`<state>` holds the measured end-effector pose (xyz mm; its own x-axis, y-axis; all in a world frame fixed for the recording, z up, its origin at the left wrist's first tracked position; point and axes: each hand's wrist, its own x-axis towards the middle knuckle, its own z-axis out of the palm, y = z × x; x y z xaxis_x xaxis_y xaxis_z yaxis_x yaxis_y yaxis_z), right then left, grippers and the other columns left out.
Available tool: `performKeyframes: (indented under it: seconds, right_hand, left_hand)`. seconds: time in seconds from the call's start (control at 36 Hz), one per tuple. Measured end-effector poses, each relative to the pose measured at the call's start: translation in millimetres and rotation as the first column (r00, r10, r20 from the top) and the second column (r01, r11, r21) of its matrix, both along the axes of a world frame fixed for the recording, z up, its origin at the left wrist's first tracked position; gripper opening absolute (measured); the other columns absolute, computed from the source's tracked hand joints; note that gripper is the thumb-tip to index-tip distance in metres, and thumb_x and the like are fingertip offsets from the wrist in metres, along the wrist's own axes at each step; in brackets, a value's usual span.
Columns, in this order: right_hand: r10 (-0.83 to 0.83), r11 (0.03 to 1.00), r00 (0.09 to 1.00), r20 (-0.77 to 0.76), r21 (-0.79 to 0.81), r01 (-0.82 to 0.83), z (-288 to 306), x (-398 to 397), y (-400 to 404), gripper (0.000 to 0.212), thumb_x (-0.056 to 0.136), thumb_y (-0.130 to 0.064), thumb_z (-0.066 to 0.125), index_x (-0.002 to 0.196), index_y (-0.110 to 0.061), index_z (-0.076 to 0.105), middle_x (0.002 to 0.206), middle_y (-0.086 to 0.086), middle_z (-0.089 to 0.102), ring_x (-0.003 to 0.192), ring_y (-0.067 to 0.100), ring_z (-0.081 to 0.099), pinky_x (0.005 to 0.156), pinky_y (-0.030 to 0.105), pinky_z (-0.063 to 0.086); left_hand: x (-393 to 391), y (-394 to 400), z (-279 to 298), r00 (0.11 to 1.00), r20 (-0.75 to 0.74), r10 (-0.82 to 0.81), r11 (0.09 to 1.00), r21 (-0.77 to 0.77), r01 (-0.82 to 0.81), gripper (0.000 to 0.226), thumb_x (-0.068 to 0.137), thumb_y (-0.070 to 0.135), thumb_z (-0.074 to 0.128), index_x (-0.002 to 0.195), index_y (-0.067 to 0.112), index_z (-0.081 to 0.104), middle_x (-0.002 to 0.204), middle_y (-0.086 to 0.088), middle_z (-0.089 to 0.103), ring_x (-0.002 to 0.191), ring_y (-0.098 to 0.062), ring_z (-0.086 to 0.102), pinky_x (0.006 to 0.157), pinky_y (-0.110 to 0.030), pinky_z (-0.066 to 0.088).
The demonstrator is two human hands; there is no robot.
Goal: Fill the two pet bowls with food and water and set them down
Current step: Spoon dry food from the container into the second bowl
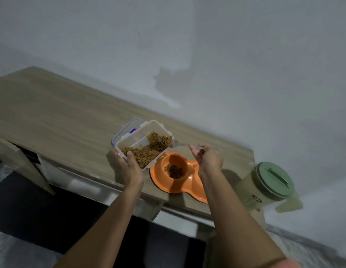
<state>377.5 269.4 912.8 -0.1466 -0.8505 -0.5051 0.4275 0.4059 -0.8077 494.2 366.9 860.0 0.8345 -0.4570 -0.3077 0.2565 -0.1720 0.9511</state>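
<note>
Two bare forearms reach forward from bottom of frame. Left hand [127, 163] palm-up, fingers curled around corner of container [141, 144], tilting it. Right hand [208, 158] raised, fingers pinched closed on spoon [184, 145] handle, wrist bent.

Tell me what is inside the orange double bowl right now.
The orange double bowl has a small heap of kibble in its far well. The near well is hidden behind the right forearm, so its contents cannot be seen.

The right forearm covers the orange double bowl's [169, 182] second well. The spoon [179, 145] tip, beyond the right hand's [207, 161] fingers, is buried in kibble [147, 153].
</note>
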Motion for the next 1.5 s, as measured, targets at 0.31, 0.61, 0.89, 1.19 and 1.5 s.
performKeyframes:
  seconds: [0.31, 0.61, 0.89, 1.19, 1.5]
  right_hand:
    - [-0.124, 0.979, 0.967, -0.224, -0.187, 0.083, -30.0, -34.0, -2.1, 0.026, 0.1, -0.01, 0.043, 0.08, -0.003, 0.057, 0.081, 0.025, 0.066, 0.067, 0.024, 0.069, 0.06, 0.022, 0.059]
    - [-0.044, 0.784, 0.495, -0.868, -0.337, -0.521, -52.3, -27.1, 19.7, 0.018, 0.095, -0.014, 0.053, 0.098, -0.007, 0.069, 0.086, 0.007, 0.073, 0.082, 0.013, 0.072, 0.081, 0.041, 0.058]
    - [-0.42, 0.389, 0.445, -0.791, -0.6, -0.699, -10.7, 23.6, 32.2, 0.019, 0.084, 0.005, 0.052, 0.093, 0.002, 0.068, 0.086, 0.013, 0.065, 0.076, 0.009, 0.057, 0.072, -0.001, 0.04]
    - [-0.223, 0.322, 0.047, -0.974, -0.119, -0.939, -30.3, 81.3, 40.8, 0.051, 0.067, -0.014, 0.069, 0.116, -0.001, 0.06, 0.111, 0.018, 0.058, 0.093, 0.033, 0.064, 0.071, 0.037, 0.055]
    - [-0.097, 0.367, -0.132, -0.987, 0.088, -0.926, -27.7, 104.0, 41.7, 0.055, 0.085, 0.001, 0.053, 0.139, -0.008, 0.047, 0.135, 0.01, 0.049, 0.119, 0.029, 0.053, 0.098, 0.035, 0.045]
  left_hand:
    - [6.0, -11.2, -1.8, 1.0, -0.022, 0.007, 0.996, 0.085, -0.005, 0.054, 0.103, 0.036, 0.029, 0.152, 0.026, 0.01, 0.146, -0.014, 0.04, 0.125, -0.037, 0.05, 0.101, -0.049, 0.044]
    - [15.4, -9.1, 10.0, 0.992, 0.01, -0.125, 0.987, 0.101, 0.124, 0.057, 0.106, 0.029, 0.026, 0.155, 0.02, -0.001, 0.157, -0.012, 0.022, 0.134, -0.035, 0.04, 0.104, -0.044, 0.037]
    - [39.8, -11.6, 6.3, 0.973, -0.059, -0.222, 0.97, 0.086, 0.226, 0.057, 0.105, 0.034, 0.025, 0.155, 0.025, -0.002, 0.158, -0.011, 0.02, 0.132, -0.036, 0.039, 0.104, -0.042, 0.037]
    - [65.2, -13.2, 6.5, 0.909, -0.173, -0.379, 0.925, -0.117, 0.363, 0.059, 0.102, 0.045, 0.032, 0.153, 0.038, 0.002, 0.155, -0.008, 0.026, 0.126, -0.036, 0.045, 0.094, -0.058, 0.049]
    - [82.7, -10.6, -1.1, 0.891, -0.065, -0.45, 0.893, -0.032, 0.449, 0.06, 0.102, 0.047, 0.028, 0.153, 0.036, -0.001, 0.155, -0.011, 0.026, 0.129, -0.033, 0.043, 0.099, -0.046, 0.045]
